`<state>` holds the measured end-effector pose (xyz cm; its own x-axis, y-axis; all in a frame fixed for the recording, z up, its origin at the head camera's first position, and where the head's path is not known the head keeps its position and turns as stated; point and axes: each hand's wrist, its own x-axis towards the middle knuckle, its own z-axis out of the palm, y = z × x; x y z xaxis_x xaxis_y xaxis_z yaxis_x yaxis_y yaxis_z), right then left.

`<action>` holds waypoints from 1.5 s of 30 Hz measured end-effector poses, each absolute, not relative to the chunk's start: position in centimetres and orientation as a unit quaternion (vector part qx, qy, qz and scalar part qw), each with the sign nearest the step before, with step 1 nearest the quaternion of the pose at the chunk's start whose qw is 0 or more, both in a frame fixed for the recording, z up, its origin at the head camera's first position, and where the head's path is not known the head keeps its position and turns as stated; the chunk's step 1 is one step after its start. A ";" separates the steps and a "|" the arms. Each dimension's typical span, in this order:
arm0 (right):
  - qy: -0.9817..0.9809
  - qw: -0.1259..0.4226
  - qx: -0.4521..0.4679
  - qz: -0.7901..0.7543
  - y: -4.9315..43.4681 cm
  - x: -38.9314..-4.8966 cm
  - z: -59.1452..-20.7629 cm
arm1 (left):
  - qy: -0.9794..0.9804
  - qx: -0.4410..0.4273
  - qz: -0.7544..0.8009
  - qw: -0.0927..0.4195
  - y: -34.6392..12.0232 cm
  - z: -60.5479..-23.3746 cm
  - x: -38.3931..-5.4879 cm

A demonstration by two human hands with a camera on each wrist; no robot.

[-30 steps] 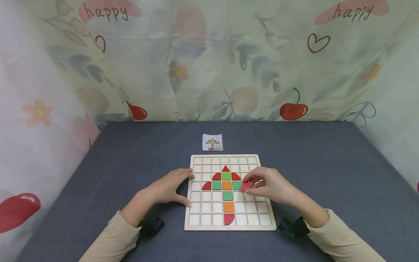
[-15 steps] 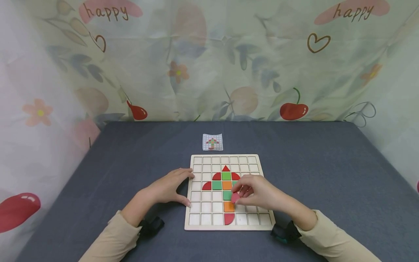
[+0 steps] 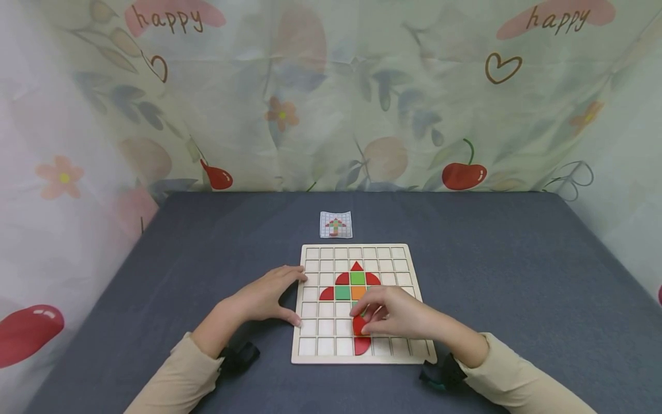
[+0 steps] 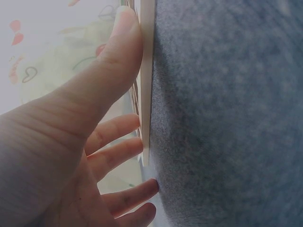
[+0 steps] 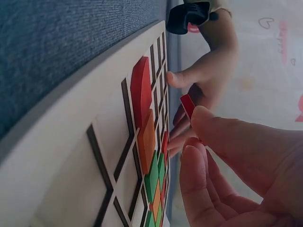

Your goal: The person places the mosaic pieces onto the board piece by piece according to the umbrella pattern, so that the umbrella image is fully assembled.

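Observation:
A wooden grid board lies on the table with red, green and orange pieces in an arrow-like shape. Over its lower middle my right hand pinches a red piece between thumb and fingertips, raised off the grid in the right wrist view. That piece overlaps the orange square in the lower column. A red quarter-circle sits in the bottom row below it. At the board's left edge rests my left hand, thumb and fingers spread, the thumb lying along the rim.
A small pattern card with a similar coloured figure lies behind the board. Dark cloth covers the table. A printed curtain hangs along the back and sides. Black straps with small devices are on both wrists.
My right hand has carried the red piece from right of the middle green square, left and toward me, to over the lower column. My left hand and the board stay put.

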<state>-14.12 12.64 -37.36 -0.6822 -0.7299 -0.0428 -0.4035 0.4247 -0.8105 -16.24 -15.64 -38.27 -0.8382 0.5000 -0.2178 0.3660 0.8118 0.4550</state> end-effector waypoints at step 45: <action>0.814 0.255 -0.366 -0.372 10.5 -13.0 -37.8 | 0.933 0.249 0.204 0.160 -15.8 -38.3 -16.3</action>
<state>-12.97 10.53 -37.79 -0.6013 -0.7862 -0.1428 -0.4062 0.4547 -0.7927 -16.29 -15.75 -38.34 -0.8247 0.5301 -0.1969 0.3993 0.7925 0.4611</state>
